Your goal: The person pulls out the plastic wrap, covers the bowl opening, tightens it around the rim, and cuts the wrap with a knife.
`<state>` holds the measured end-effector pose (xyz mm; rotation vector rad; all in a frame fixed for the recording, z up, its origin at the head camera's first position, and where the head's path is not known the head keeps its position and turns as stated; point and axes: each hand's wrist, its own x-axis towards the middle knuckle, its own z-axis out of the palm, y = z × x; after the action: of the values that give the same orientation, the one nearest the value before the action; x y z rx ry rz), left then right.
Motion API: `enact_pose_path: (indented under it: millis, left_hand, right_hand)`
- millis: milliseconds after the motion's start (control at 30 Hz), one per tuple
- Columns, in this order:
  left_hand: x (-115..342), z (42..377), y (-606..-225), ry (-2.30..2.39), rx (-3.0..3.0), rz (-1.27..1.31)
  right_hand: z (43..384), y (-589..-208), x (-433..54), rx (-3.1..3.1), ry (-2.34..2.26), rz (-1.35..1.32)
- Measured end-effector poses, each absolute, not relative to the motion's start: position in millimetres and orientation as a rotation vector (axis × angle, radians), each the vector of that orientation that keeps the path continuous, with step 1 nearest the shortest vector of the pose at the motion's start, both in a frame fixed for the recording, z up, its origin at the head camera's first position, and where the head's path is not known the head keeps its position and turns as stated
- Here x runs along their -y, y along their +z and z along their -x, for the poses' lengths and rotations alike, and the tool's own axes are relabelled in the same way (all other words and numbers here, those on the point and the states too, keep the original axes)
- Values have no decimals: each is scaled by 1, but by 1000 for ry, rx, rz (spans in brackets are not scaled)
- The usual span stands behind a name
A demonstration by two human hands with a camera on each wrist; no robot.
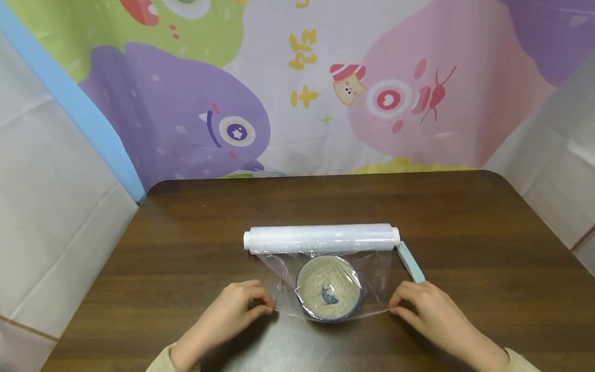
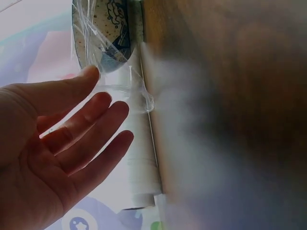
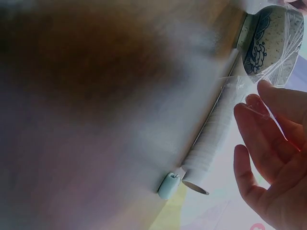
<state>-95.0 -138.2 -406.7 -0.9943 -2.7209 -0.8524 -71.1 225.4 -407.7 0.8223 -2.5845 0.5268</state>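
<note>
Clear plastic wrap stretches from its roll toward the person and lies over a speckled bowl with a blue rim and a blue fish inside. My left hand pinches the near left corner of the film between thumb and forefinger. At the near right corner, my right hand pinches the film the same way. Both wrist views show the other fingers loosely bent. In the right wrist view the bowl's outside carries a dark blue pattern.
A pale green utility-knife-like tool lies by the roll's right end, just beyond the right hand. The dark wooden table ends at a cartoon-print curtain behind. Pale sheets hang at both sides.
</note>
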Motion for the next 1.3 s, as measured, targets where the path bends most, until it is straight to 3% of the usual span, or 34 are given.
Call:
enact_pose_path:
  millis: [267,600,1300]
  left_hand:
    - [128,103,-405,-868,2706,913]
    - [112,106,-401,-1022,2798,623]
    - [92,109,-401,-1088,2792,516]
  right_hand:
    - [79,-406,-222,2599,591,-836]
    - [89,-407,-215,2664,572,-789]
    - [103,-405,-201,2693,679,-740]
